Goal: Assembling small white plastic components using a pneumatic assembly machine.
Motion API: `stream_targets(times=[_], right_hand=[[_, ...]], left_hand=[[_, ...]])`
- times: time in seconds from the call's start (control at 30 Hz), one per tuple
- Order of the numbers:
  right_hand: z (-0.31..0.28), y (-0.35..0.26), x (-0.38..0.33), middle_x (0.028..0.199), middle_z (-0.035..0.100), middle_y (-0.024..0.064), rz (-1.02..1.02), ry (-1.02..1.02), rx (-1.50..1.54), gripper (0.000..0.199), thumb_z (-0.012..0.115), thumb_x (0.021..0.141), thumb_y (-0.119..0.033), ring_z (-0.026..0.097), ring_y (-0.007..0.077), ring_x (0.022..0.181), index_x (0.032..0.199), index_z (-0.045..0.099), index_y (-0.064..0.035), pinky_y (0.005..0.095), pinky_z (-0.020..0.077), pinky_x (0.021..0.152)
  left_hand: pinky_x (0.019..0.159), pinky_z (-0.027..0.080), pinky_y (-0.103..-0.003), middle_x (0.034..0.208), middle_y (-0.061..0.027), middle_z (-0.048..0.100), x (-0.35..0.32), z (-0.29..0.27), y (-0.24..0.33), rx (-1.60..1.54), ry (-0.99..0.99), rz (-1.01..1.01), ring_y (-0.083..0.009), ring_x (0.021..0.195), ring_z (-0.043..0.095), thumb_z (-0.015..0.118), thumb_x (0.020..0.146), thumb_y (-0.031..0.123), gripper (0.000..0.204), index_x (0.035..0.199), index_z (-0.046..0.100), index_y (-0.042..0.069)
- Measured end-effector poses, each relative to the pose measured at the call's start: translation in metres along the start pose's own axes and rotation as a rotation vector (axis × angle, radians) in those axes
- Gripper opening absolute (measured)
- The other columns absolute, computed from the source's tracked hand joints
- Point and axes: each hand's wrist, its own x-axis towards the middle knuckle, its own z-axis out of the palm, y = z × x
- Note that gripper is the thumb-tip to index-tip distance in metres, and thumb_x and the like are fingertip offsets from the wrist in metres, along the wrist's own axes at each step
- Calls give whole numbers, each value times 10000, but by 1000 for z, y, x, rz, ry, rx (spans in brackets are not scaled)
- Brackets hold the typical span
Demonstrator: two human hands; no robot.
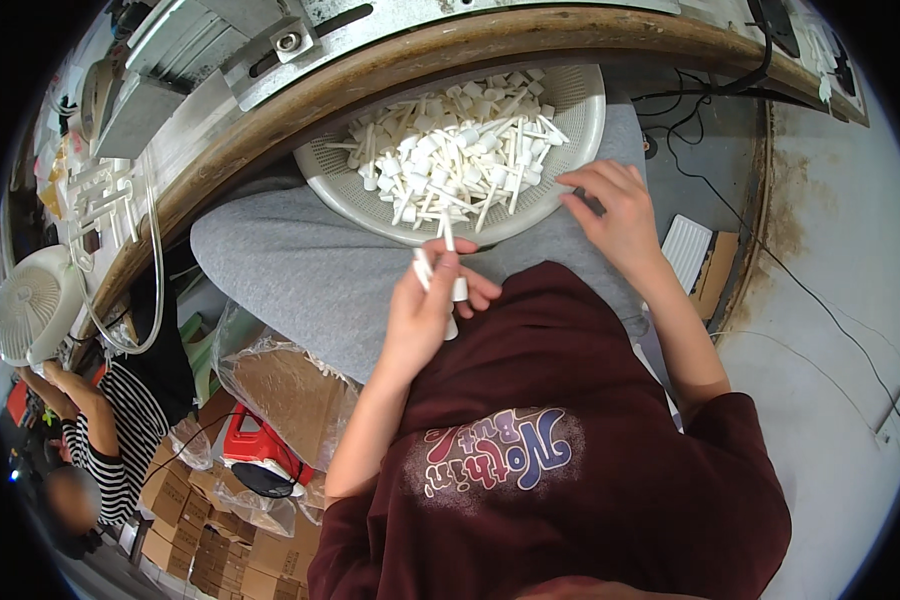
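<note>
Head cam: person is sitting w/ a round white perforated basket (580, 105) resting on the lap, on grey trousers (300, 270), its far rim tucked under the curved wooden table edge (270, 120). Basket is holding a loose heap of small white plastic pieces (450, 150), each a thin stick w/ a short thicker cap-like end, lying criss-cross in all directions. Left hand (425, 310) is hovering just below the basket's near rim, fingers curled and pinching a few of the white stick pieces (448, 240), w/ ends poking up above the fingers and one cap showing below the thumb. Right hand (615, 215) is resting at the basket's right rim, fingers loosely spread and slightly bent, touching the rim area; can't tell if it's gripping anything. Maroon shirt (570, 450) is filling the lower middle. At left, another person in a striped sleeve (105, 440) is standing near a small white fan (30, 305), w/ cardboard boxes (220, 560) and a plastic-wrapped bag (280, 390) on the floor.
</note>
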Motion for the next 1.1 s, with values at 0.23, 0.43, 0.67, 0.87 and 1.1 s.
stream_targets(times=[0.23,0.43,0.67,0.87,1.1], right_hand=[[26,12,16,929,649,20,-98,-50,-53,177,746,779,-45,621,214,911,945,712,-96,349,444,795],[38,12,21,941,653,47,-2,-24,-54,158,738,797,-48,635,251,923,947,703,-81,373,482,812],[43,14,28,946,651,63,-15,-44,53,162,730,801,-50,643,280,922,959,695,-70,386,516,812],[54,-1,24,927,612,41,-264,-175,65,170,722,782,-56,611,246,894,946,688,-84,371,486,795],[69,-7,30,899,542,40,-389,-199,-58,101,658,766,-66,579,216,893,863,634,-77,339,454,782]], left_hand=[[777,598,-348,958,-103,622,-14,8,-5,-457,-6,-39,-230,947,664,476,1063,169,166,1152,527,39],[566,378,-269,777,-31,499,-26,5,-11,-314,-110,-36,-136,658,471,479,1076,277,249,911,490,91],[601,528,-273,784,-45,539,-30,18,8,-449,164,-139,-169,792,615,447,1085,332,306,967,547,69],[512,485,-248,769,-26,508,-35,0,-17,-577,51,-85,-133,662,544,445,1087,342,335,896,511,75],[426,410,-232,674,14,420,-36,10,-1,-477,139,-133,-74,518,427,484,1077,317,305,924,528,57]])
